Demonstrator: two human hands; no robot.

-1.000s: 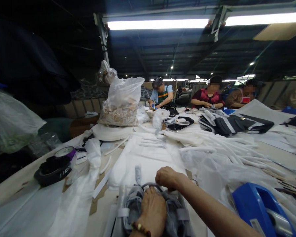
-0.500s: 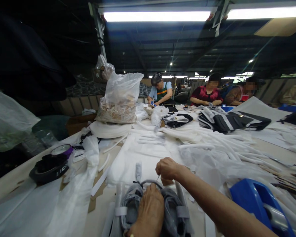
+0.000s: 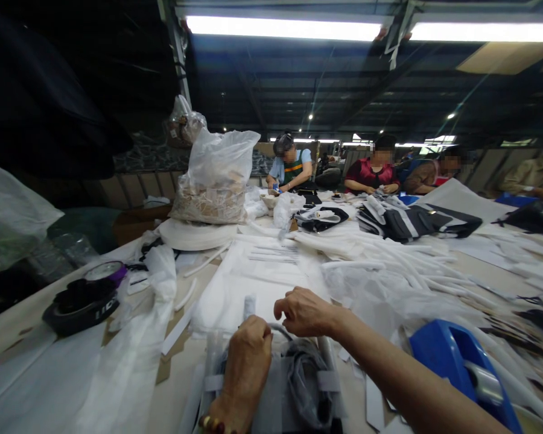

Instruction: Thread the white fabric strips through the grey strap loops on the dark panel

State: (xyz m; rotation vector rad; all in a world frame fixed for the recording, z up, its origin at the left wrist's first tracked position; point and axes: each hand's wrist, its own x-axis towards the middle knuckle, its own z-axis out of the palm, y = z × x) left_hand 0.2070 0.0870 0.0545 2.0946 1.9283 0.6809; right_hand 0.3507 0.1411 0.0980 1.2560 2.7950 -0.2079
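Note:
A grey item with plastic-wrapped straps (image 3: 308, 386) lies at the table's near edge, with a dark curved loop (image 3: 281, 330) at its top. My left hand (image 3: 250, 349), a beaded bracelet at its wrist, is closed near the left end of that loop; what its fingers pinch is too small to make out. My right hand (image 3: 301, 312) hovers just right of it, above the loop, with fingers curled and apart and nothing visible between them. Beyond my left hand a small wrapped piece (image 3: 250, 305) rests on white sheets (image 3: 265, 277).
A blue tape dispenser (image 3: 461, 367) stands at the right. Black rings of tape or straps (image 3: 79, 304) lie at the left. Further back are a big plastic bag (image 3: 212, 193), white strips (image 3: 366, 250) and dark bags (image 3: 416, 222). Several people sit across the table.
My left hand has moved up from the middle of the grey item to the loop's left side. My right hand has loosened its fingers. The view has shifted slightly.

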